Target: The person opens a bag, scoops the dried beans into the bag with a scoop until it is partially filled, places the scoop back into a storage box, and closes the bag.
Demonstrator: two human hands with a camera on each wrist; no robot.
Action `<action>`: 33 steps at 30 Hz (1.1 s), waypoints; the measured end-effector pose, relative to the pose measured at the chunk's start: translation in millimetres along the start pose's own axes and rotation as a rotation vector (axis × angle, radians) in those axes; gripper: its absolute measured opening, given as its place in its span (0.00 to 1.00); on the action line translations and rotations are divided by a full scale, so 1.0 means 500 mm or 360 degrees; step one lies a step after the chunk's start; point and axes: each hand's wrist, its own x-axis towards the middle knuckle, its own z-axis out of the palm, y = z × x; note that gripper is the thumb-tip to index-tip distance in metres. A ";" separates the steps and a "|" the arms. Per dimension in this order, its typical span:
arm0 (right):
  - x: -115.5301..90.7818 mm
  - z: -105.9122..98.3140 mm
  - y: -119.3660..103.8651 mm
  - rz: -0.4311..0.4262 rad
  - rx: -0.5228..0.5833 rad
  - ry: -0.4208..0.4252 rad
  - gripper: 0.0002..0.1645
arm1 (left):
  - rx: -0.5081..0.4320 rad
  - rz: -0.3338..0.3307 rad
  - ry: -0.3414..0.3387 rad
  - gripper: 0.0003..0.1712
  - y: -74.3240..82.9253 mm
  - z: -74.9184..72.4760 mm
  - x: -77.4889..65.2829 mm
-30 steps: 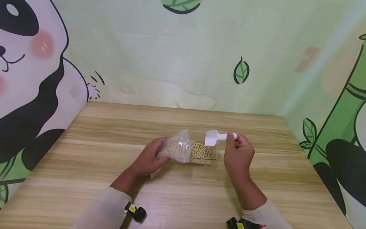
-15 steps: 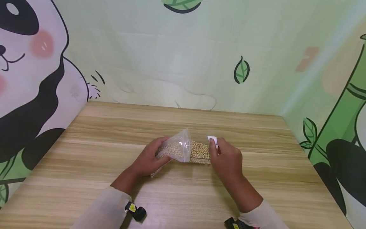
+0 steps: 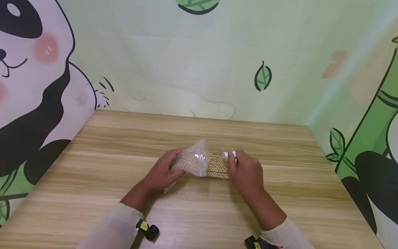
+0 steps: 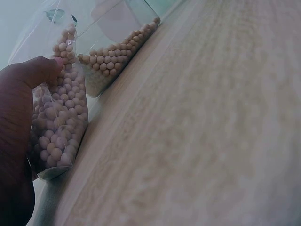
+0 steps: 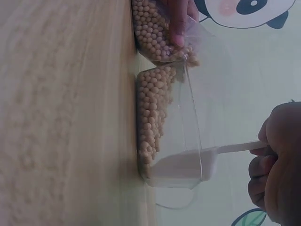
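My left hand (image 3: 162, 173) grips a clear zip bag (image 3: 194, 160) part filled with small round tan beans that look like soybeans. The bag's mouth faces right, at the left end of a clear rectangular container (image 5: 190, 117). More of the same beans (image 3: 217, 163) lie in that container, sloping down toward its right end. My right hand (image 3: 248, 176) pinches the handle of a white scoop (image 5: 235, 147). In the right wrist view, the scoop's head is inside the container at its right end, seen through the wall. The right hand hides much of the scoop in the head view.
Bag and container rest on a wood-grain table (image 3: 199, 214). Behind it stands a pale green wall (image 3: 199, 69) with panda and leaf drawings. A black wrist camera (image 3: 149, 231) is strapped to the left sleeve.
The right hand has moved left, bringing the scoop from above the container's right end down into it. Over the last half second the scoop shifts only slightly. Left hand and bag stay put.
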 end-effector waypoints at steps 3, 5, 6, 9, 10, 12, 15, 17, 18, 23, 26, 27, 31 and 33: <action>0.008 -0.006 0.003 0.0196 0.0135 -0.0026 0.15 | -0.0004 -0.0012 -0.0003 0.37 0.001 0.000 0.001; 0.014 -0.011 0.007 0.0354 0.0223 -0.0042 0.15 | -0.0005 -0.0014 -0.0005 0.37 0.001 0.000 0.001; 0.016 -0.012 0.009 0.0441 0.0267 -0.0053 0.15 | -0.0005 -0.0014 -0.0006 0.37 0.002 0.000 0.001; 0.022 -0.016 0.018 0.0684 0.0370 -0.0091 0.16 | -0.0005 -0.0004 -0.0005 0.37 0.002 0.000 0.001; 0.024 -0.017 0.023 0.0759 0.0402 -0.0104 0.16 | -0.0007 -0.0003 -0.0006 0.37 0.002 0.000 0.001; 0.026 -0.017 0.032 0.0891 0.0461 -0.0131 0.17 | -0.0011 -0.0001 -0.0005 0.37 0.003 0.000 0.001; 0.028 -0.014 0.045 0.1044 0.0521 -0.0169 0.18 | -0.0020 0.0003 -0.0004 0.37 0.003 0.000 0.001; 0.028 -0.012 0.052 0.1131 0.0540 -0.0189 0.19 | -0.0020 0.0005 -0.0001 0.37 0.002 0.000 0.001; 0.029 -0.011 0.053 0.1172 0.0546 -0.0197 0.19 | -0.0021 0.0005 -0.0002 0.37 0.002 0.000 0.001; 0.029 -0.008 0.062 0.1347 0.0606 -0.0243 0.22 | -0.0015 0.0000 -0.0004 0.37 0.000 0.000 0.000; 0.027 -0.007 0.066 0.1464 0.0723 -0.0297 0.23 | -0.0020 0.0001 -0.0006 0.38 0.001 0.000 0.000; 0.027 -0.006 0.068 0.1505 0.0779 -0.0315 0.23 | -0.0024 0.0002 -0.0007 0.38 0.001 0.000 0.000; 0.026 -0.004 0.070 0.1678 0.1091 -0.0335 0.22 | -0.0020 0.0017 -0.0004 0.37 0.001 0.000 0.000; 0.025 -0.002 0.070 0.1744 0.1228 -0.0330 0.20 | -0.0018 0.0022 -0.0004 0.37 0.000 0.000 0.001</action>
